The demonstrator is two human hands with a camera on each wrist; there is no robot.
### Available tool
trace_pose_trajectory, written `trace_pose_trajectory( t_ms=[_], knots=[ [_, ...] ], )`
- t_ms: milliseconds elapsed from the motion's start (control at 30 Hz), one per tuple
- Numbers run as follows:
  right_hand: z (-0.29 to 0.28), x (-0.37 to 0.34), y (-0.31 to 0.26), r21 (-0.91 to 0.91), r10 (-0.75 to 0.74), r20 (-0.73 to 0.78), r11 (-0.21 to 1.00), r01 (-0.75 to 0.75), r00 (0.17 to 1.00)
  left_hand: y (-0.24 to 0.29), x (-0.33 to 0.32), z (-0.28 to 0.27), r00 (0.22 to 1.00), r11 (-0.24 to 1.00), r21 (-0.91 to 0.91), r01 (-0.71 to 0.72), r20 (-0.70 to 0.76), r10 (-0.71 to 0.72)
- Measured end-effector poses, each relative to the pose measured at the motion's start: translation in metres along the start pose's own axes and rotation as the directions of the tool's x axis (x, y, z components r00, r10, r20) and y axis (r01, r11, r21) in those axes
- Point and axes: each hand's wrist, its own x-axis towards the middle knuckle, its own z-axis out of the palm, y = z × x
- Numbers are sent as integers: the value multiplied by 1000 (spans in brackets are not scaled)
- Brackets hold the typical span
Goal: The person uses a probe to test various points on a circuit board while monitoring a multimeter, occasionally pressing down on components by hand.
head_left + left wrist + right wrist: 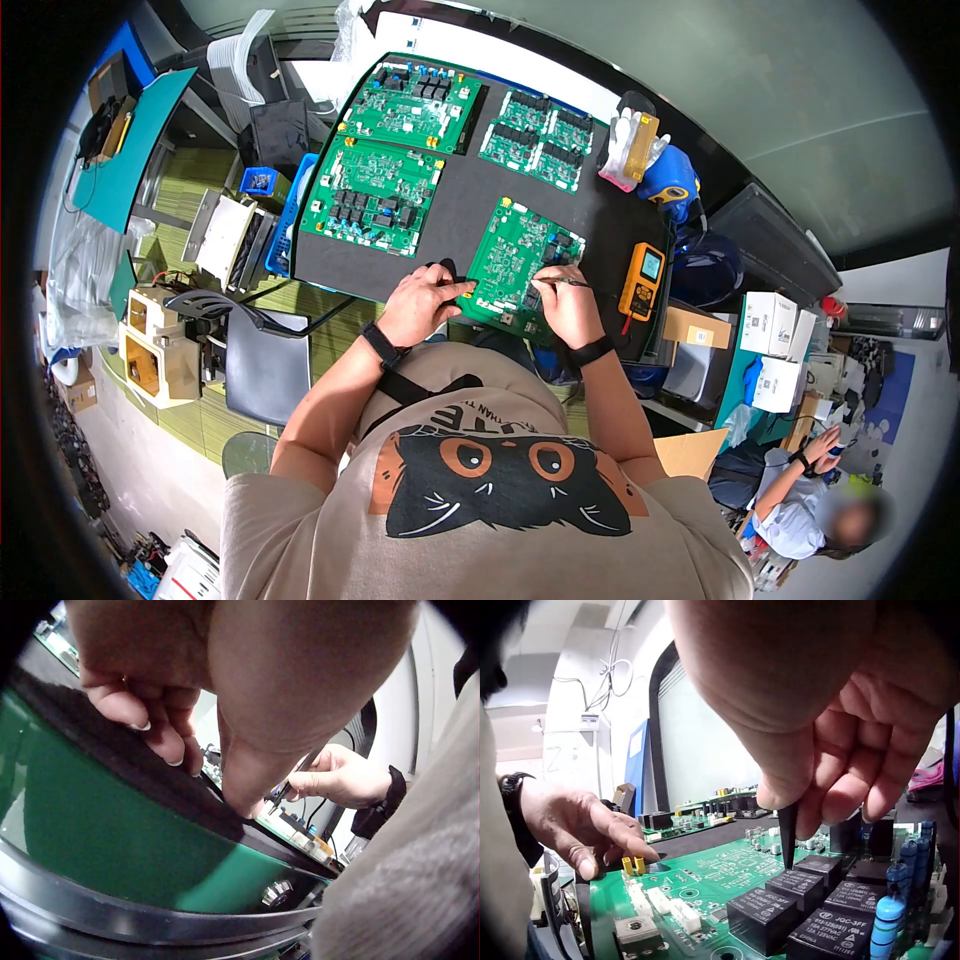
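A green circuit board (511,250) lies on the dark mat in front of me. My left hand (424,298) is at its left edge, with the index finger extended onto the corner beside two yellow connectors (634,864). The other left fingers (161,739) hang loosely bent off the board. Over the board's right part, my right hand (570,305) pinches black tweezers (787,834) between thumb and fingers. Their tip points down at the black relays (793,886), overlapping the edge of one in the right wrist view. Blue cylindrical components (887,926) stand beside the relays.
Two larger green boards (375,195) lie at the left of the mat (462,190), and several smaller boards (537,140) at the back. An orange multimeter (642,280) is at the right, with gloves (625,145) behind it. Another person (800,500) is at the far right.
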Motion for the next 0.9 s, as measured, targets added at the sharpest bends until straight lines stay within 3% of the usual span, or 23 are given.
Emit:
trace_pose_trajectory(
  t_ms=[900],
  knots=[
    [-2, -9, -2, -8, 74, -4, 997, -74, 997, 1, -5, 2, 1000, 1000, -13, -1, 3, 1]
  ],
)
